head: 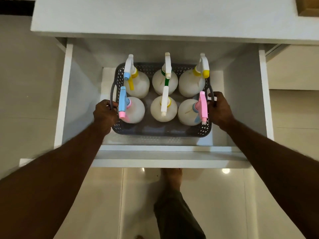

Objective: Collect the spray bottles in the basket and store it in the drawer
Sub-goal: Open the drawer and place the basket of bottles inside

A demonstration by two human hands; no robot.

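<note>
Head view looks straight down into an open drawer (pixel 245 104), pulled out from under a white counter (pixel 155 18) so that its whole floor can be reached from above. Inside it, roughly centred between the side walls, is the grey basket (pixel 160 131), with a gap on every side, which suggests it was lined up to go in without scraping; whether its base already rests on the drawer floor cannot be told. Six bottles (pixel 163 108) stand upright in it in two rows of three, packed close, probably so they prop each other and do not tip while carried. Their spray heads rise above the rim, so the counter's clearance over them will matter when the drawer closes. The left hand (pixel 104 115) has its fingers curled round the left handle, and the right hand (pixel 219 109) grips the right handle likewise, a two-sided hold that keeps the load level. Collecting looks done; letting go and shutting the drawer appear to remain.
</note>
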